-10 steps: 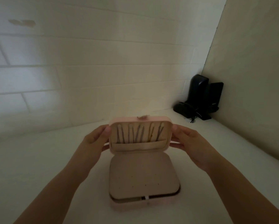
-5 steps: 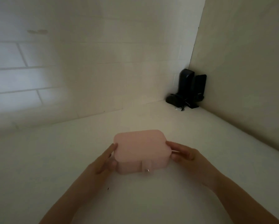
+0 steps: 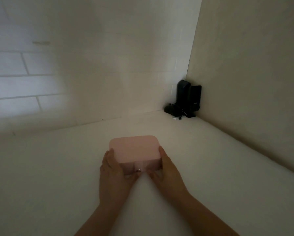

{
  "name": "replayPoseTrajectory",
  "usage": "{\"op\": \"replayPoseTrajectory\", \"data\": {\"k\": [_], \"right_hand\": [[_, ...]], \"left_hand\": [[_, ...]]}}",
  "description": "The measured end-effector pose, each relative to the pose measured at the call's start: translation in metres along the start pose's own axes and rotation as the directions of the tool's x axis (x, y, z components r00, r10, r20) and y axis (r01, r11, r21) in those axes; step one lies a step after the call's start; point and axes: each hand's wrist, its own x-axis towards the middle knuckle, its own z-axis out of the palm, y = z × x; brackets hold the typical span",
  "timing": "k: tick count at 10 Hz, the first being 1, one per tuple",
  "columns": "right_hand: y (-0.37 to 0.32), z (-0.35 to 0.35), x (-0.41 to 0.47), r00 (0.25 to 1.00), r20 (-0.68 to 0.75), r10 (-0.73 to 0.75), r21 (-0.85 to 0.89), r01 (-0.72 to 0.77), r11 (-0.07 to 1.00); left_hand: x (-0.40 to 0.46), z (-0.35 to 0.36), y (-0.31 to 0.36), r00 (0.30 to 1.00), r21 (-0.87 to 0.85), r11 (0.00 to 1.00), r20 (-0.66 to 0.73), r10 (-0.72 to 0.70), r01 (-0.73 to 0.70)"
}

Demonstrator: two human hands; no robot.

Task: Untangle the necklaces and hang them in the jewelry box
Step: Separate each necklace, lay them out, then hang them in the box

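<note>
While lid sits closed, head view shows pink jewelry box [image 3: 134,149] at lower centre of frame on white counter [image 3: 49,167]. Left hand [image 3: 114,171] grasps box's left side, thumb at front near snap tab [image 3: 138,167]. Right hand [image 3: 165,169] grasps right side, thumb at front. No necklaces visible; likely inside. Black devices [image 3: 187,99] at right of frame in corner. Risk: jerky lift or tilt shakes chains off hooks, retangles. Dim light hides snap state.

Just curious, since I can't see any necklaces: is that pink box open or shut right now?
Shut. The pink box's lid lies flat on its base, nothing inside shows. Left hand and right hand grip its sides.
</note>
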Motion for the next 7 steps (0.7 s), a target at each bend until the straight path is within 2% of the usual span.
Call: {"op": "replayPoseTrajectory", "data": {"k": [2, 3, 5, 6, 7], "right_hand": [[0.004, 0.000, 0.000, 1.000, -0.007, -0.017, -0.031, 0.017, 0.999], [0.005, 0.000, 0.000, 1.000, -0.006, -0.023, -0.019, 0.023, 1.000], [0.005, -0.002, -0.001, 0.999, -0.016, -0.031, -0.002, 0.030, 1.000], [0.010, 0.001, 0.001, 0.999, -0.020, -0.045, 0.029, 0.046, 0.999], [0.010, -0.003, -0.002, 0.997, -0.067, 0.033, 0.183, -0.020, 0.983]], "left_hand": [[0.000, 0.005, 0.003, 0.998, 0.005, 0.999, -0.050, -0.034, 0.035], [0.000, 0.005, 0.007, 0.993, -0.100, 0.991, -0.071, -0.092, 0.084], [0.001, 0.005, 0.005, 0.988, -0.155, 0.981, -0.079, -0.131, 0.118], [0.000, 0.004, 0.008, 0.990, -0.168, 0.979, -0.058, -0.126, 0.115], [0.001, -0.005, 0.003, 0.993, -0.228, 0.967, 0.018, -0.117, 0.118]]}}
